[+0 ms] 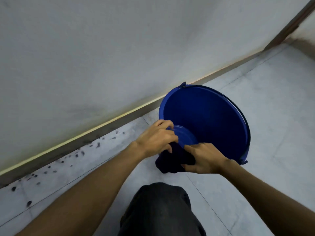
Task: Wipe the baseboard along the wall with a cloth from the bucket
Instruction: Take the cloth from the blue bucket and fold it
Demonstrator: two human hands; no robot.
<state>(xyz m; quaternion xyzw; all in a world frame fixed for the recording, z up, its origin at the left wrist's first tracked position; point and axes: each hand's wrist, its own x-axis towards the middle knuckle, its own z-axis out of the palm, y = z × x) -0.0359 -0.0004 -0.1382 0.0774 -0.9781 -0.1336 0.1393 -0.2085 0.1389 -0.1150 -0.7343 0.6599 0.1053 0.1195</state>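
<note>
A knee in dark trousers (162,210) occupies the near foreground on the grey tiled floor (255,193). Just beyond, both hands hold a dark cloth (172,161) over the near rim of the blue bucket (213,116): the left hand (156,137) curls its fingers onto the cloth's top edge, and the right hand (204,159) pinches its right side. Behind the bucket, the brown baseboard (102,130) runs along the white wall (102,48), with dark specks on the floor beside it.
</note>
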